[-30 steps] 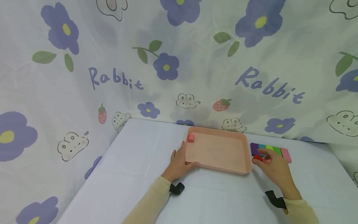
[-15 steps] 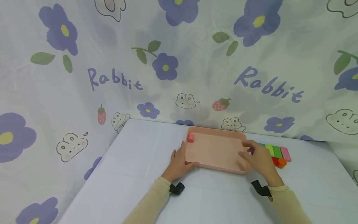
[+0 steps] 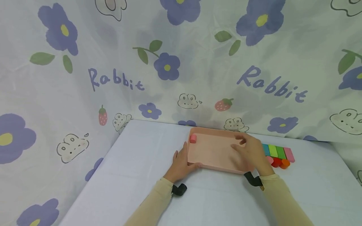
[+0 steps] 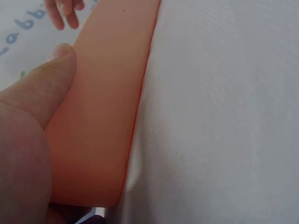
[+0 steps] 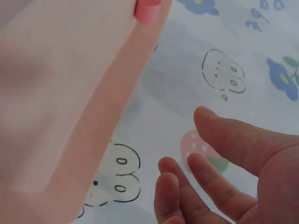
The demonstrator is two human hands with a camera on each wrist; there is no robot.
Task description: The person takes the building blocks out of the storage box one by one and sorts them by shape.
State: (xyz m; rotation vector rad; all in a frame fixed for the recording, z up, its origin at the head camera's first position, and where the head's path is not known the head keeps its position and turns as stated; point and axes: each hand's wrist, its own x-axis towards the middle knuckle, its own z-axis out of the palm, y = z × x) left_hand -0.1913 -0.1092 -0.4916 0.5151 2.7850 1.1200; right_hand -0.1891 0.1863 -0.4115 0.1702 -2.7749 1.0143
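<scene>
My left hand (image 3: 179, 164) holds the near left corner of a shallow peach tray (image 3: 216, 150). Its fingers lie along the left wall and the thumb (image 4: 58, 77) rests on the front wall. My right hand (image 3: 251, 153) hovers over the tray's right part, thumb and fingers apart, with nothing between them in the right wrist view. A small pink cylinder (image 3: 193, 138) sits in the tray's far left corner. Right of the tray, a pink cylinder (image 3: 269, 160), a red cylinder (image 3: 276, 162) and an orange cylinder (image 3: 285, 164) stand side by side, partly behind my right hand.
Behind these cylinders lies a row of coloured blocks, among them a blue block (image 3: 266, 149), a lime block (image 3: 273, 150), a green block (image 3: 281, 152) and a pink block (image 3: 289, 154). A patterned curtain (image 3: 209, 78) hangs beyond the white table (image 3: 141, 150).
My right hand has moved left from the cylinders and blocks to over the tray, uncovering the orange, red and pink cylinders. The left hand and the pink cylinder in the tray have stayed put.
</scene>
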